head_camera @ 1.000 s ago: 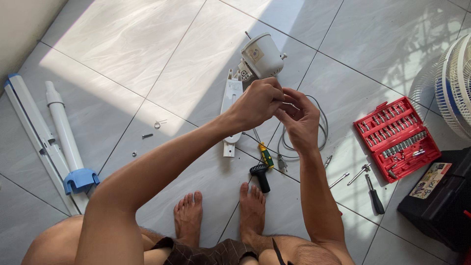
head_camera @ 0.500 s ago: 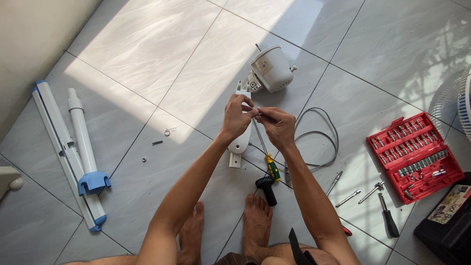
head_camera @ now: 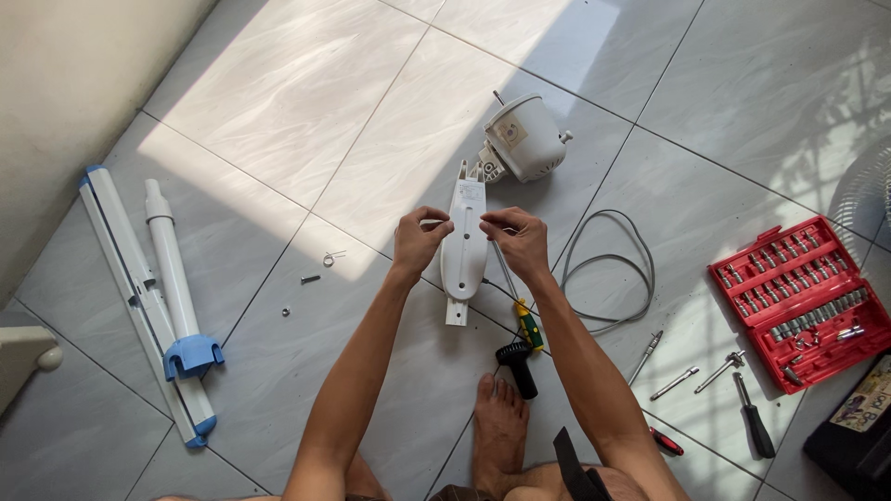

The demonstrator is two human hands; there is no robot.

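Note:
My left hand [head_camera: 418,243] and my right hand [head_camera: 516,239] are held apart above the tiled floor, each with its fingertips pinched on an end of a thin white strand that is hard to make out. Between them lies a long white plastic fan housing [head_camera: 463,243], joined at its far end to a round white motor unit [head_camera: 522,139]. A grey power cord [head_camera: 605,269] loops to the right of my right hand. A screwdriver with a yellow-green handle [head_camera: 525,320] and a black-handled tool [head_camera: 517,366] lie near my bare foot [head_camera: 499,427].
A red socket set case [head_camera: 800,300] stands open at the right, with loose bits and a screwdriver [head_camera: 752,419] beside it. White and blue stand poles [head_camera: 153,297] lie at the left by the wall. Small screws [head_camera: 311,278] sit on the tiles. A black toolbox [head_camera: 858,436] occupies the lower right corner.
My hands have separated and lowered from a joined position, now on either side of the white housing. The view has shifted so more floor shows.

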